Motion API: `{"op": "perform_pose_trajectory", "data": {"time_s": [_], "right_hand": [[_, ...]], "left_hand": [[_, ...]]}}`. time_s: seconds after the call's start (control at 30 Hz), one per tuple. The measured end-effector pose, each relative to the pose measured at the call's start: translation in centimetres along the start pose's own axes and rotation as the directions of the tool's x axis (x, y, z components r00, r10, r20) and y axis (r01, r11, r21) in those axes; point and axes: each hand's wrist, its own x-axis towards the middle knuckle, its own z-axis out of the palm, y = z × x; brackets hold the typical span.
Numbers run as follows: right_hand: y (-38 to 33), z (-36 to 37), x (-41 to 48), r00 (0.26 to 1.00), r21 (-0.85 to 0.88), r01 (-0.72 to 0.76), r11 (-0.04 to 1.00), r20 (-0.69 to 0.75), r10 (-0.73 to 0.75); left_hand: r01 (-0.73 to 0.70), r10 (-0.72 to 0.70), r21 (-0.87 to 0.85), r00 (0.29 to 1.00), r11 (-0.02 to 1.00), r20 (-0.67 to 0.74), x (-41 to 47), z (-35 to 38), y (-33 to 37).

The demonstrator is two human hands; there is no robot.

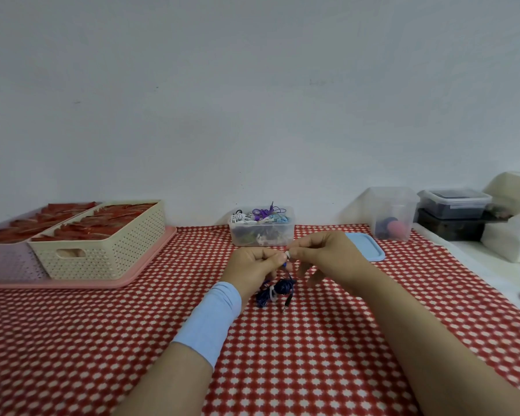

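dark blue earphone cable [278, 288], coiled into a small bundle and cinched by a white tie [271, 294], lies low between the two wrists, at the red-and-white checked tablecloth [312, 355]. whether the bundle rests on the cloth or hangs just above it cannot be told. a thin strand rises from the bundle to the fingertips. the jack plug [286, 306] trails loose on the near side.

grip state: the left hand [252, 267] and the right hand [327, 256] meet fingertip to fingertip. together they pinch a small white-and-blue end piece [286, 257] of the cable, probably an earbud; it is too small to identify.

hazards, as judged from this position:
- drawing the hands apart would load the thin strand at the end piece and could strain its joint.
- lifting by the strand alone would let the bundle swing; the tie could slip and the coil spill open.
- the loose jack plug could snag on the cloth when the bundle moves.
- a light fingertip pinch could drop the end piece.

surroundings: a clear plastic box of mixed earphones [261, 232] stands just behind the hands, and a forward reach could nudge it. a blue lid [365, 247] lies flat to its right. a cream perforated basket [108, 244] on a pink tray [138, 265] is well apart on the left.
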Motion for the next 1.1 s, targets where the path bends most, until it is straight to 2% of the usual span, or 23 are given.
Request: {"op": "perform_pose_trajectory", "data": {"time_s": [0.13, 0.23, 0.43, 0.53, 0.67, 0.8, 0.87, 0.97, 1.1], "right_hand": [[-0.5, 0.1, -0.3, 0.997, -0.153, 0.072, 0.986, 0.018, -0.070], [-0.4, 0.0, -0.2, 0.996, -0.216, 0.085, 0.973, -0.015, -0.091], [-0.7, -0.3, -0.4, 0.996, -0.147, 0.087, 0.985, 0.010, -0.087], [-0.4, -0.4, -0.4, 0.999, -0.062, 0.015, 0.998, 0.042, -0.013], [0.0, -0.9, -0.2, 0.972, 0.057, -0.186, 0.981, 0.155, 0.176], [0.6, -1.5, -0.3, 0.926, 0.045, -0.314, 0.948, 0.234, 0.296], [0.8, -1.1, -0.1, 0.935, 0.125, -0.318, 0.940, 0.207, 0.289], [0.6, -0.5, 0.2, 0.961, 0.214, -0.263, 0.941, 0.148, 0.235], [0.4, -0.4, 0.1, 0.956, 0.260, -0.271, 0.927, 0.186, 0.227]], "left_hand": [[0.065, -0.065, -0.049, 0.998, 0.997, 0.003, -0.1, 0.0, -0.2], [0.034, -0.034, -0.010, 0.999, 0.999, 0.016, -0.1, 0.1, -0.1], [-0.125, 0.126, 0.044, 0.992, 0.991, -0.019, -0.1, -0.3, 0.3], [-0.204, 0.208, 0.155, 0.978, 0.967, -0.015, -0.2, -0.5, 0.7], [-0.290, 0.307, 0.265, 0.952, 0.920, -0.022, -0.4, -0.1, 1.2], [-0.394, 0.393, 0.436, 0.914, 0.809, 0.099, -0.4, 0.3, 1.1], [-0.366, 0.379, 0.396, 0.924, 0.842, 0.048, -0.3, 0.4, 0.8], [-0.270, 0.291, 0.184, 0.952, 0.945, -0.097, -0.1, 0.6, 0.5], [-0.214, 0.220, 0.068, 0.970, 0.974, -0.101, -0.2, 0.3, 0.3]]}}
